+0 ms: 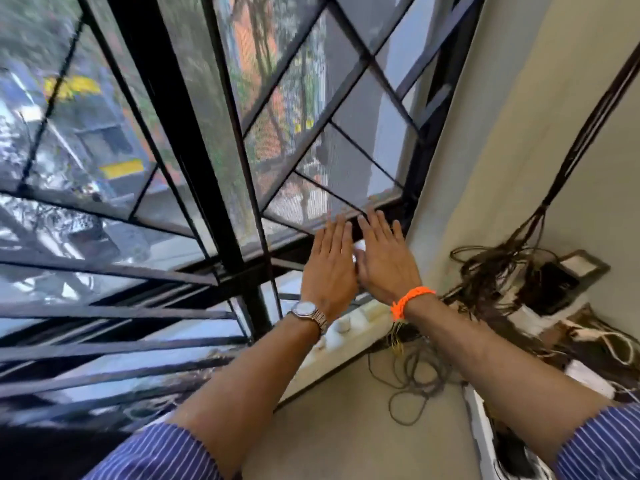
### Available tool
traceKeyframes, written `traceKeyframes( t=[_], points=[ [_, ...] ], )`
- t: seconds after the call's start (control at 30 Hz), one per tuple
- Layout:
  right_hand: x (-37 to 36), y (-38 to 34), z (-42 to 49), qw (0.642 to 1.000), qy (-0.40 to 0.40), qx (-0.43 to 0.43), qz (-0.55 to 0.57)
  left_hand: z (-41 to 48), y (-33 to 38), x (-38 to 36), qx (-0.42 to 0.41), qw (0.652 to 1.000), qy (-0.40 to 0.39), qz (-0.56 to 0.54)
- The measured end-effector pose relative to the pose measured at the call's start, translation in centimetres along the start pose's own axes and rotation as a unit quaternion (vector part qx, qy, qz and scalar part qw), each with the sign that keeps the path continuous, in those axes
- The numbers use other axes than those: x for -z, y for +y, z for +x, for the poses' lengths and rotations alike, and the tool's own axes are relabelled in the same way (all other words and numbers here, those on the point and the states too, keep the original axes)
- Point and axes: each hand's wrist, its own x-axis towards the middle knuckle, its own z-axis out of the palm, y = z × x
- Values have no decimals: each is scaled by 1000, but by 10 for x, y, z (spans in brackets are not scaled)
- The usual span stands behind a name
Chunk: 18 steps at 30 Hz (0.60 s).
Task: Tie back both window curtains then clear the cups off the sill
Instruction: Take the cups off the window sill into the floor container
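Note:
Both arms reach forward to the far right corner of the cream window sill [349, 355]. My left hand [329, 268], with a wristwatch, and my right hand [386, 261], with an orange wristband, are flat with fingers stretched out, side by side. A white cup [360, 247] shows in the narrow gap between them; whether either palm touches it is hidden. A second small white cup [344, 323] stands on the sill just right of my left wrist. No curtain is in view.
Black window bars [162, 109] and a mesh screen [349, 157] stand right behind the hands. A tangle of dark cables [495, 268] hangs down the cream wall at right, over a socket plate [578, 265] and white plugs [588, 336]. Loose wire [412, 379] dangles below the sill.

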Motion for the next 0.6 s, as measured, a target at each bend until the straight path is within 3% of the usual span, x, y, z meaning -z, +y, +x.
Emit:
traceKeyframes(
  t=[0.13,0.6],
  points=[
    [-62,11,-28,998,-58,-9,23,-30,4,-63,5,1000,-26,-15],
    [-280,40,-101,970,-240,-25,37,-123,-13,-277,104,966,-229,-65]
  ],
)
